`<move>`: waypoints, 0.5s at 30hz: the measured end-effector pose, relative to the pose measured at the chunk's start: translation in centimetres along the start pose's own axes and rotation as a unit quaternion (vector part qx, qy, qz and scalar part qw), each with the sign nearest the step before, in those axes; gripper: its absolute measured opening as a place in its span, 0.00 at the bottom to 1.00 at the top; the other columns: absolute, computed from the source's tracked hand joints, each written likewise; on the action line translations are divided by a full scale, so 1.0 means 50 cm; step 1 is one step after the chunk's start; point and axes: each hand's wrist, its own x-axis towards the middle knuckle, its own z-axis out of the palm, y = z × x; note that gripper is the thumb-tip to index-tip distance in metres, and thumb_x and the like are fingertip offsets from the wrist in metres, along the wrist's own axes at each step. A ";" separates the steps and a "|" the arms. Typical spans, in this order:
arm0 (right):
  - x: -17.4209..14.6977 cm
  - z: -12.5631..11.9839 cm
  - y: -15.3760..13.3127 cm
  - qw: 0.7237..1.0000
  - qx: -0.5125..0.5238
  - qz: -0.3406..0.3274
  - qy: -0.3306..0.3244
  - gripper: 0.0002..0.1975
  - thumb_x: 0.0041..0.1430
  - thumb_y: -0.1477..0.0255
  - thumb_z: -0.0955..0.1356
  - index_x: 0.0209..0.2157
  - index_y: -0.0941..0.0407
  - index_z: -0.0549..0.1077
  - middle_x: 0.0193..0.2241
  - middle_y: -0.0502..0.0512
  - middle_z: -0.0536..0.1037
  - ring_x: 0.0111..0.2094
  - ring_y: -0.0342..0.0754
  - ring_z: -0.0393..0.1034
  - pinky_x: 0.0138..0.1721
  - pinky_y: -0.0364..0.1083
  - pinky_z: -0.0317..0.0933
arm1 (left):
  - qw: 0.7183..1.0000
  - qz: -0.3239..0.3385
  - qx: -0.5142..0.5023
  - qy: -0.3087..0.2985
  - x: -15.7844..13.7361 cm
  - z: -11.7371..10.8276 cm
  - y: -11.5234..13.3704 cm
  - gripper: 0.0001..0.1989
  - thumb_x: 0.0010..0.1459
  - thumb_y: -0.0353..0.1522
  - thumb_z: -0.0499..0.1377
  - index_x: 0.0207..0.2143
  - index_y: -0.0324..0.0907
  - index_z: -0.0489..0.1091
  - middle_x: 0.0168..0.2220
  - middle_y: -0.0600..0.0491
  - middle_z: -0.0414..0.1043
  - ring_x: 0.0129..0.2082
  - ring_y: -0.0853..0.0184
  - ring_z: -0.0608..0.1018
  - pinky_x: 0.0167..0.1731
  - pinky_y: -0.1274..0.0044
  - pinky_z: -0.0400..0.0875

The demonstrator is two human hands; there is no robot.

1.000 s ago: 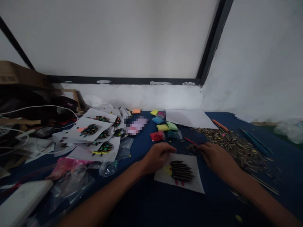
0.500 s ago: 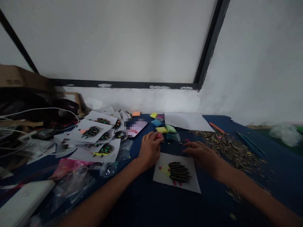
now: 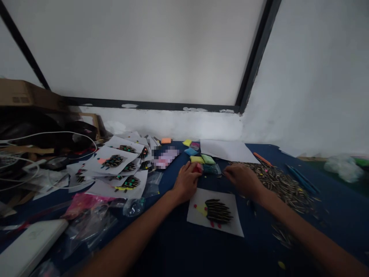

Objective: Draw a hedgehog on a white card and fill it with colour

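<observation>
My left hand (image 3: 186, 182) is closed on a small red clay packet (image 3: 198, 168), beyond the top edge of the white card. My right hand (image 3: 243, 181) is held to the right with its fingers bent together in a pinch; what they hold, if anything, is too small to make out. Between my forearms lies the white card (image 3: 193, 217), bearing a hedgehog figure (image 3: 219, 211) with dark spines, a yellow face and red dots for nose and feet. Just past my left fingers are a dark teal packet (image 3: 211, 169), a pale green packet (image 3: 208, 159) and a yellow packet (image 3: 197, 159).
Finished hedgehog cards (image 3: 112, 159) are stacked at the left, beside clear plastic bags (image 3: 95, 215) and a white box-like device (image 3: 33, 242). A heap of dark slivers (image 3: 282, 186) spreads at the right, near blue tweezers-like tools (image 3: 302, 179). Blank paper (image 3: 227, 150) lies at the back.
My right hand has drawn its fingers together and shifted slightly upward and right. My left hand stays on the red packet, moved slightly right. The card lies nearly unchanged.
</observation>
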 end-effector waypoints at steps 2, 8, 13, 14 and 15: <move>0.029 0.008 -0.006 0.999 0.002 0.036 -0.016 0.15 0.65 0.69 0.61 0.34 0.59 0.77 0.34 0.59 0.78 0.39 0.51 0.73 0.43 0.50 0.64 | 1.000 0.011 -0.004 -0.008 0.002 0.000 0.001 0.17 0.58 0.25 0.52 0.46 0.42 0.74 0.61 0.48 0.58 0.63 0.56 0.56 0.62 0.61 0.53; 0.078 0.042 -0.006 0.992 0.037 0.106 -0.053 0.16 0.62 0.66 0.65 0.50 0.57 0.68 0.48 0.57 0.72 0.43 0.50 0.71 0.42 0.53 0.67 | 0.999 0.011 -0.008 -0.029 0.001 -0.004 0.001 0.19 0.58 0.24 0.50 0.48 0.39 0.73 0.63 0.45 0.55 0.64 0.56 0.54 0.62 0.62 0.52; 0.077 0.030 0.012 0.989 0.073 0.124 -0.046 0.15 0.63 0.67 0.65 0.50 0.57 0.69 0.48 0.57 0.72 0.43 0.50 0.70 0.43 0.53 0.67 | 0.999 0.002 0.034 -0.029 -0.002 -0.009 0.010 0.18 0.58 0.26 0.50 0.48 0.45 0.73 0.62 0.50 0.56 0.64 0.54 0.54 0.60 0.56 0.50; 0.072 0.024 0.019 0.988 0.079 0.128 -0.039 0.15 0.63 0.66 0.65 0.49 0.57 0.69 0.48 0.57 0.72 0.43 0.49 0.71 0.42 0.53 0.67 | 0.999 0.010 0.043 -0.022 -0.002 -0.011 0.013 0.18 0.58 0.26 0.51 0.47 0.46 0.72 0.62 0.50 0.57 0.64 0.54 0.54 0.60 0.56 0.49; 0.066 0.019 0.026 0.987 0.085 0.130 -0.032 0.15 0.62 0.66 0.66 0.49 0.57 0.69 0.47 0.56 0.73 0.42 0.49 0.71 0.41 0.52 0.68 | 0.999 0.019 0.048 -0.009 -0.001 -0.013 0.017 0.18 0.58 0.25 0.51 0.47 0.46 0.72 0.61 0.50 0.58 0.63 0.55 0.55 0.60 0.58 0.50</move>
